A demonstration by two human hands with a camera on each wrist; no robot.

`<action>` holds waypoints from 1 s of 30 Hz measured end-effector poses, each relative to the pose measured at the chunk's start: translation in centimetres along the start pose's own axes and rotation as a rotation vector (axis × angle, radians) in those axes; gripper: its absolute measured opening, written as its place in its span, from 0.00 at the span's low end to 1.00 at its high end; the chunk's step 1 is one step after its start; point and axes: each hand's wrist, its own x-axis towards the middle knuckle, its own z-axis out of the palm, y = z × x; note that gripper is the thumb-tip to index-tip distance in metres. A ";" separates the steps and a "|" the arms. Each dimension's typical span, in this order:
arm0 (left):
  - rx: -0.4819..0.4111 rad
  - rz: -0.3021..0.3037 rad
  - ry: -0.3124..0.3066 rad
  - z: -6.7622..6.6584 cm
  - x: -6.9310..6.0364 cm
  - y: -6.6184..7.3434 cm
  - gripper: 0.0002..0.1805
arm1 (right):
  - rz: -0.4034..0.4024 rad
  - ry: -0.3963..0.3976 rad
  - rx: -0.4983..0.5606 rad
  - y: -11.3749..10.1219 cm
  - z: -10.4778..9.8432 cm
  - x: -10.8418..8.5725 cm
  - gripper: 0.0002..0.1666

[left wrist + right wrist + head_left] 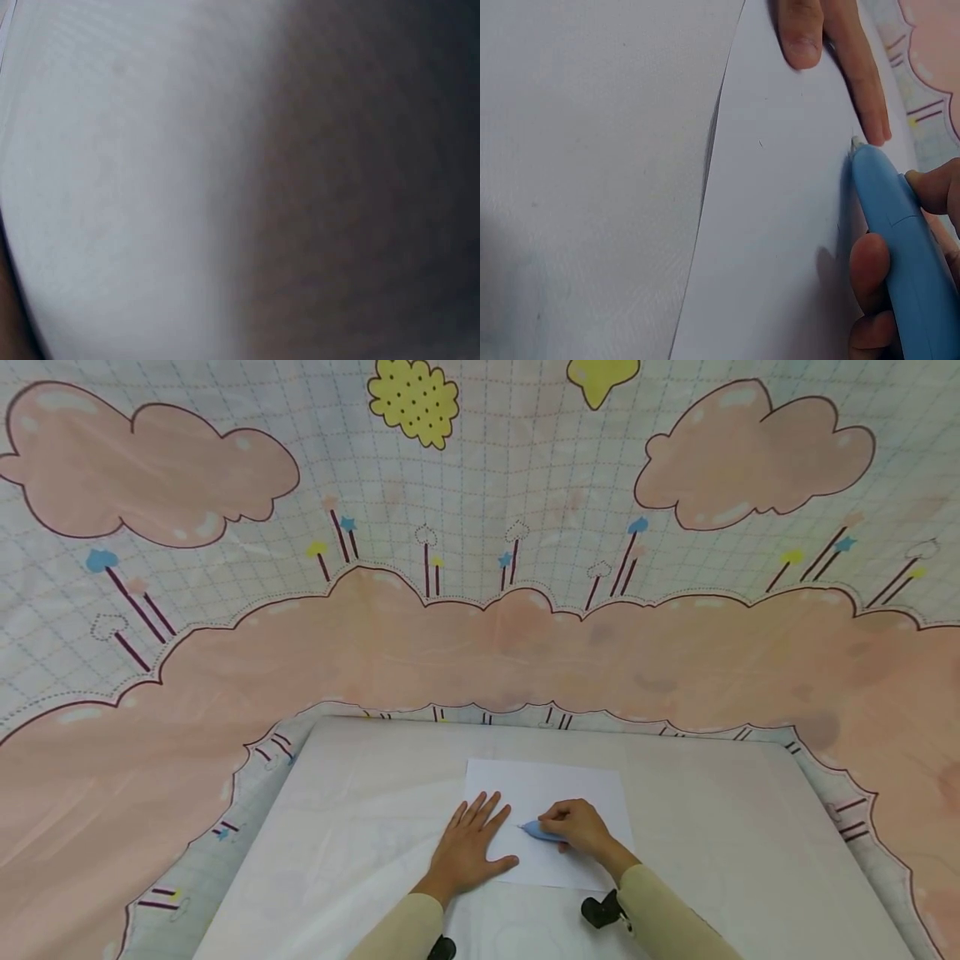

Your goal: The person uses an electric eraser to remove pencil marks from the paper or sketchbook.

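A sheet of white paper (pixel 555 781) lies on the pale tabletop. My left hand (pixel 468 847) rests on the paper's left side with its fingers spread; in the right wrist view its fingers (pixel 802 37) lie on the sheet at the top. My right hand (pixel 581 827) grips a blue pen-shaped tool (pixel 900 247) with a small pale tip, thumb along one side and fingers curled under the other. The tip points toward the left hand, at the paper; whether it touches cannot be told. The left wrist view is mostly blurred and shows no fingers clearly.
The white-covered table (pixel 360 793) spreads around the paper on all sides. Behind and beside it hangs a cloth (pixel 480 652) printed with pink clouds. A black wrist device (pixel 602 911) sits by the right sleeve. Small dark marks dot the paper.
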 end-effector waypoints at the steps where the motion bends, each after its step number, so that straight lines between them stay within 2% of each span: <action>1: 0.000 0.001 0.003 0.0 0.0 0.0 0.47 | 0.004 0.002 -0.004 0.1 0.0 0.0 0.06; 7: -0.011 0.001 0.013 -0.3 0.0 0.2 0.46 | 0.033 0.034 -0.018 0.5 -0.6 -0.2 0.05; 12: -0.025 0.012 0.034 -0.3 -0.2 0.3 0.46 | 0.020 0.035 -0.010 0.7 -0.8 -0.3 0.05; 20: -0.032 0.013 0.055 0.5 -0.1 -0.1 0.46 | 0.016 0.029 -0.010 1.0 -0.3 -0.1 0.05; 27: -0.012 0.007 0.024 0.1 -0.1 0.1 0.46 | 0.001 0.024 -0.014 0.7 0.0 0.1 0.05; 30: -0.009 0.021 0.050 0.3 -0.1 0.0 0.46 | -0.002 0.013 -0.014 0.4 0.1 0.0 0.06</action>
